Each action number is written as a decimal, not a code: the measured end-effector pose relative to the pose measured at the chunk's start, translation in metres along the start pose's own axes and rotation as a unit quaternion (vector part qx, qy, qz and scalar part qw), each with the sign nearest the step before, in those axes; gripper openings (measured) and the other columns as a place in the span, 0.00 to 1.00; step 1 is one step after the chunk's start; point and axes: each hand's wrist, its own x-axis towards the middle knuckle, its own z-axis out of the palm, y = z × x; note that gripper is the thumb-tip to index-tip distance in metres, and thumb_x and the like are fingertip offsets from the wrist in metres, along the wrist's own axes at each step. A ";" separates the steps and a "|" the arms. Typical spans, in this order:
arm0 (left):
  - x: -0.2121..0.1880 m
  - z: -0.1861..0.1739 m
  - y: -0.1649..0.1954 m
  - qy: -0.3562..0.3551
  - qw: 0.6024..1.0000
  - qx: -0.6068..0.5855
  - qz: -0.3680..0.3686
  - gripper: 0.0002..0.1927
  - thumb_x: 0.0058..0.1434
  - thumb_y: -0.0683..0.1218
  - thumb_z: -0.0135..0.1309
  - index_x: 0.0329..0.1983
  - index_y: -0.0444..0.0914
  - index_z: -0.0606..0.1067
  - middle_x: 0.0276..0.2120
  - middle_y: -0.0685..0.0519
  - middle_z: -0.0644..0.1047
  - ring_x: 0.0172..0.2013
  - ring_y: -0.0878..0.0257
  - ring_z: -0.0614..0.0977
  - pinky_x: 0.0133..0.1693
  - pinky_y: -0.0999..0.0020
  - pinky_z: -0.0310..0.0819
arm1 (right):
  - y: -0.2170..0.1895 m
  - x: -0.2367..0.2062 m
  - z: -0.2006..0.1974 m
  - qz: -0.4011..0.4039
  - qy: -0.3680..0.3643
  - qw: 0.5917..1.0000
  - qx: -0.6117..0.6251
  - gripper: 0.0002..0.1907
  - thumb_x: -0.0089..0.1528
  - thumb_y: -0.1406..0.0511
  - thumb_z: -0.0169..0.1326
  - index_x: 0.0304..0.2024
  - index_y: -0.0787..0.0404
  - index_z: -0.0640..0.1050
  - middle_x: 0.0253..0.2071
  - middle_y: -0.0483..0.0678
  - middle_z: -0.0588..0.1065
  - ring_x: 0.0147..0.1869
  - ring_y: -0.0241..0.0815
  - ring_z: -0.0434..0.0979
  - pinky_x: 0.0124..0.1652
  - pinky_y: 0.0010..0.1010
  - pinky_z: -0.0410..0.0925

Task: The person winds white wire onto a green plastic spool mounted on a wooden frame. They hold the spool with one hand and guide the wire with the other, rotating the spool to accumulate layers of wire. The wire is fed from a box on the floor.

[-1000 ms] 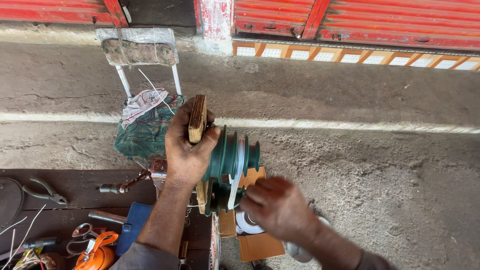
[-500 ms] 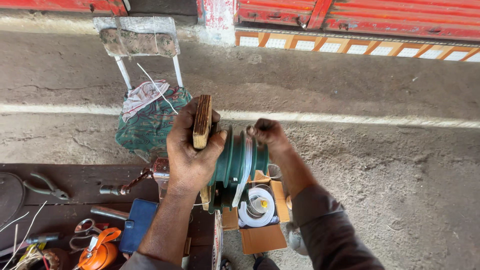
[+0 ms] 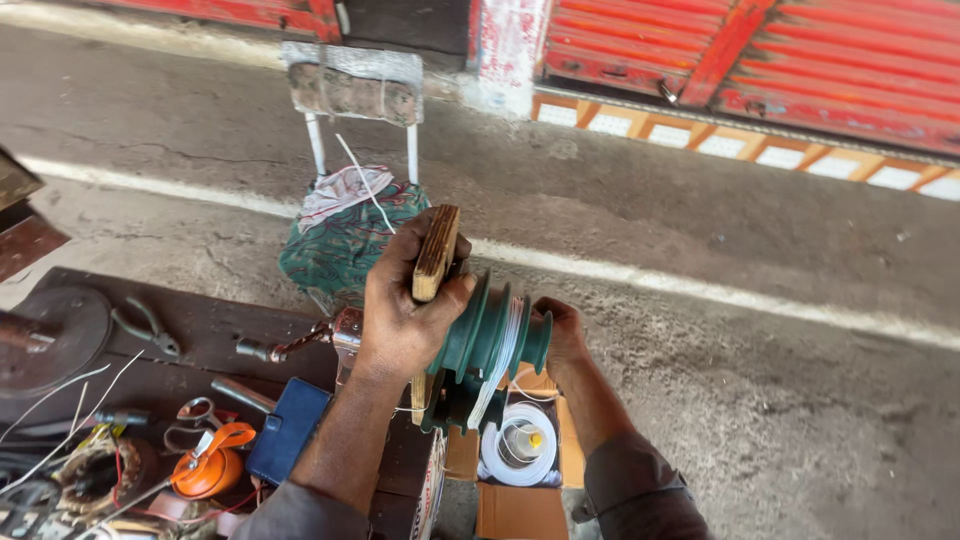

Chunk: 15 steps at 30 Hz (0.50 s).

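My left hand (image 3: 400, 315) grips a wooden block (image 3: 436, 253) that stands upright against the left side of a green stepped coil former (image 3: 492, 335). White wire is wound in one of the former's grooves. My right hand (image 3: 562, 333) is curled around the far right end of the former. Below it a cardboard box (image 3: 520, 500) holds a spool of white wire (image 3: 520, 445), and a strand runs from the spool up to the former.
A dark workbench (image 3: 200, 330) at the left carries pliers (image 3: 150, 330), scissors, an orange tool (image 3: 210, 470), a blue case (image 3: 288, 430) and loose wires. A white-framed chair (image 3: 345, 130) with cloth on its seat stands on the concrete ahead. Red shutters line the far wall.
My right hand has come up from near the box to the right end of the former, where it now rests. The left hand stays on the wooden block.
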 end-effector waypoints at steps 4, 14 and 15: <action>0.004 0.003 -0.002 -0.004 1.000 0.030 0.006 0.30 0.59 0.33 0.59 0.65 0.32 0.68 0.46 0.54 0.76 0.48 0.67 0.77 0.52 0.71 0.74 | -0.001 0.001 -0.007 0.046 0.048 0.995 -0.077 0.07 0.60 0.69 0.60 0.27 0.60 0.78 0.23 0.48 0.77 0.24 0.37 0.76 0.22 0.28 0.70; 0.004 0.010 -0.001 0.011 0.998 0.057 -0.003 0.31 0.58 0.34 0.60 0.66 0.33 0.68 0.43 0.55 0.77 0.45 0.67 0.78 0.51 0.71 0.75 | 0.009 -0.016 0.009 0.107 0.019 0.993 -0.038 0.03 0.61 0.67 0.58 0.32 0.58 0.78 0.24 0.42 0.74 0.21 0.31 0.69 0.19 0.23 0.58; 0.005 0.010 0.000 0.008 0.998 0.068 -0.009 0.31 0.58 0.34 0.60 0.66 0.33 0.69 0.43 0.55 0.77 0.45 0.67 0.78 0.51 0.71 0.76 | 0.015 -0.018 0.008 0.104 0.021 0.993 -0.043 0.04 0.62 0.67 0.58 0.32 0.57 0.76 0.23 0.40 0.72 0.20 0.30 0.66 0.17 0.22 0.54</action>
